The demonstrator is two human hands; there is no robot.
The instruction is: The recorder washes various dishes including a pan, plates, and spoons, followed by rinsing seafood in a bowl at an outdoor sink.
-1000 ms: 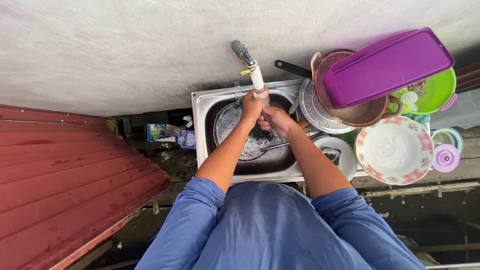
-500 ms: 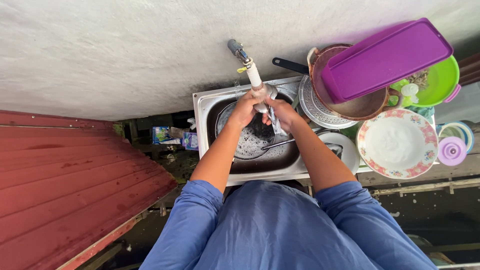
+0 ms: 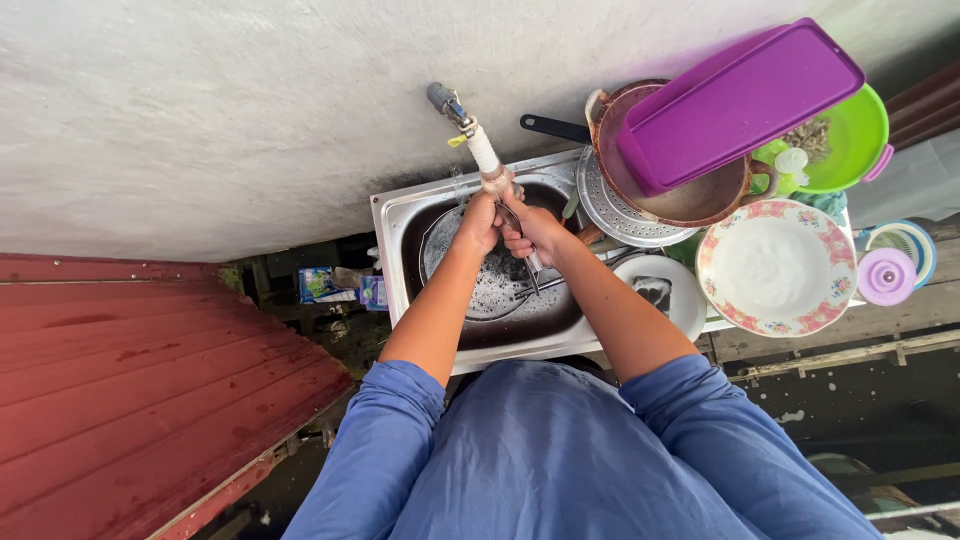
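Both hands (image 3: 510,225) grasping, seemingly, cutlery (image 3: 527,258) above soapy pan (image 3: 470,270) in sink (image 3: 395,225)

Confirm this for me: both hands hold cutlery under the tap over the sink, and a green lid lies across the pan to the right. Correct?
Not quite. In the head view the lid across the pan is purple, not green. Both hands, left hand and right hand, do hold cutlery under the tap over the sink.

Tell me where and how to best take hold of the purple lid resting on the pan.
Grip the purple lid by its long edge on the side of the flowered plate, coming from the sink's right. It lies tilted across the brown pan with that edge overhanging the rim, so fingers could probably slip under it; the far edge sits close to the wall.
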